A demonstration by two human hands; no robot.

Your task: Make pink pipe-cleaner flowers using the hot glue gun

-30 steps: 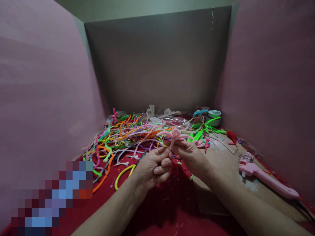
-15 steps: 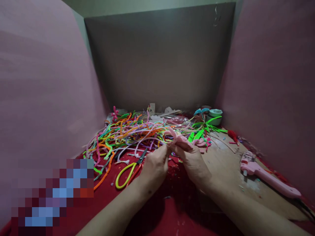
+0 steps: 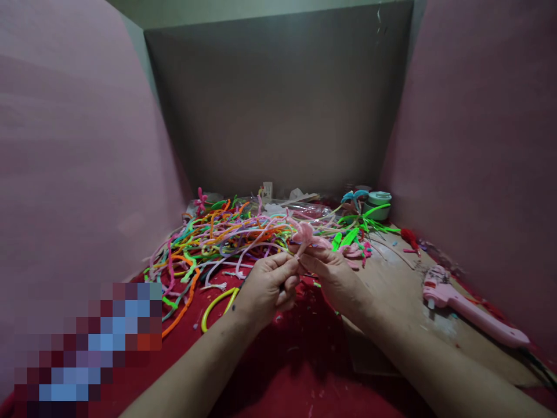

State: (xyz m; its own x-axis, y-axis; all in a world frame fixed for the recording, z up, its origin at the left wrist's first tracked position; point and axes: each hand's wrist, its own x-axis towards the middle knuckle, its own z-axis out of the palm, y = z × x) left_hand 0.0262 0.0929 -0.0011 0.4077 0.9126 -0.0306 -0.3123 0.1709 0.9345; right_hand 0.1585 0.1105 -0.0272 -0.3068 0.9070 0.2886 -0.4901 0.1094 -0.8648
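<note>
Both hands meet in the middle over the red cloth (image 3: 278, 371). My left hand (image 3: 265, 284) and my right hand (image 3: 333, 276) each pinch the base of a small pink pipe-cleaner flower (image 3: 304, 233), which stands up between the fingertips. Just behind it lies a big tangle of coloured pipe cleaners (image 3: 221, 238). Yellow-handled scissors (image 3: 215, 305) lie partly hidden under my left hand.
A pink glue gun (image 3: 461, 307) lies on the brown board (image 3: 404, 278) at the right. Green tape rolls (image 3: 378, 204) and neon green pieces (image 3: 348, 237) sit at the back right. Pink walls stand close on both sides, a grey panel at the back.
The pink flower was turned between the fingers. My left hand first opened toward it, then curled shut again below it. Both hands stayed in place.
</note>
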